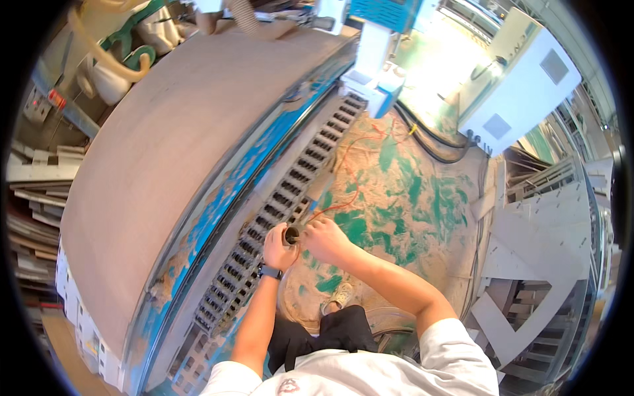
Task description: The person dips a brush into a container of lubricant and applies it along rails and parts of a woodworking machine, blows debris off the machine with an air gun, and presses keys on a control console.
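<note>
Round Hollow Piece Gripped Above Dusty Green Floor

A left hand curls around the small round piece, its dark opening facing up, beside a long machine's cable chain. The right hand has its fingers bunched at the piece's right side; whether they pinch anything cannot be told. A dark watch circles the left wrist.

Just left of the hands, the cable chain runs diagonally, its pale links showing black gaps. Past it stretches a scuffed blue rail smeared with brown dust, then the machine's broad, smooth brown bed, which bulges in the wide lens.

The pale T-shirt bears a small reddish emblem, too small to read. Powdery tan dust coats the floor, with green showing through in streaks. An orange-red cable snakes across it ahead of the hands; thick black cables loop beneath a boxy white cabinet with square grey vents. Flat pale panels stand at right, one angular, while stacked boards crowd the far left.
</note>
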Motion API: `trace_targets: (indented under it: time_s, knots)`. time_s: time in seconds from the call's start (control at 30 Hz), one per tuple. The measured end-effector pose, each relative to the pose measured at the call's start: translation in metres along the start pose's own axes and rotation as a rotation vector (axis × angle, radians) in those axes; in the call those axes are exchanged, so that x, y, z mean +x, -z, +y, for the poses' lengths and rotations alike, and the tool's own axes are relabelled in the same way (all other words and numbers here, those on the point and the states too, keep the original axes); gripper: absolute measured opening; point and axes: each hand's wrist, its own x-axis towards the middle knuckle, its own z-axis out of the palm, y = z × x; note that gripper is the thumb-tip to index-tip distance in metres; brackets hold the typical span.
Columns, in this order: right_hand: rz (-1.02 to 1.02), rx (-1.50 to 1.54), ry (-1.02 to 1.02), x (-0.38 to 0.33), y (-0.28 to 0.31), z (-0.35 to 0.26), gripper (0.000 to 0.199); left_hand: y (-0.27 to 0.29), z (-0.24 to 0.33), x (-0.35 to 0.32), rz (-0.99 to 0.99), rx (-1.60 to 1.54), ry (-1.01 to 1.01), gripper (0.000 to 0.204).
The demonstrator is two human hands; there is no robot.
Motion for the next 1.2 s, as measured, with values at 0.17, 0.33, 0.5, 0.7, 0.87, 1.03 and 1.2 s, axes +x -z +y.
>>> trace_targets:
  time_s: [0.17,0.33,0.5,0.7,0.87,1.03,1.2]
  knots:
    - [0.031,0.118,-0.177,0.007,0.059,0.091,0.011,-0.034,0.053,0.087,-0.007,0.035,0.068,0.064]
    - [0.193,0.395,-0.432,0.036,0.069,0.193,0.017,-0.053,0.066,0.19,0.106,0.005,0.092,0.067]
    - [0.079,0.942,-0.677,0.113,0.058,0.298,0.024,-0.074,0.04,0.312,0.309,-0.237,0.066,0.06]
    - [0.079,1.857,-0.715,0.21,0.085,0.393,0.02,-0.048,0.061,0.455,0.493,-0.457,0.215,0.06]
    - [0.08,1.976,-0.576,0.321,0.13,0.449,0.021,0.012,0.069,0.57,0.644,-0.659,0.202,0.062]
    - [0.135,2.031,-0.592,0.45,0.162,0.527,0.023,0.041,0.047,0.648,0.766,-0.577,0.231,0.066]
    - [0.358,1.984,-0.604,0.591,0.162,0.643,0.023,-0.006,-0.049,0.662,0.773,-0.517,0.43,0.068]
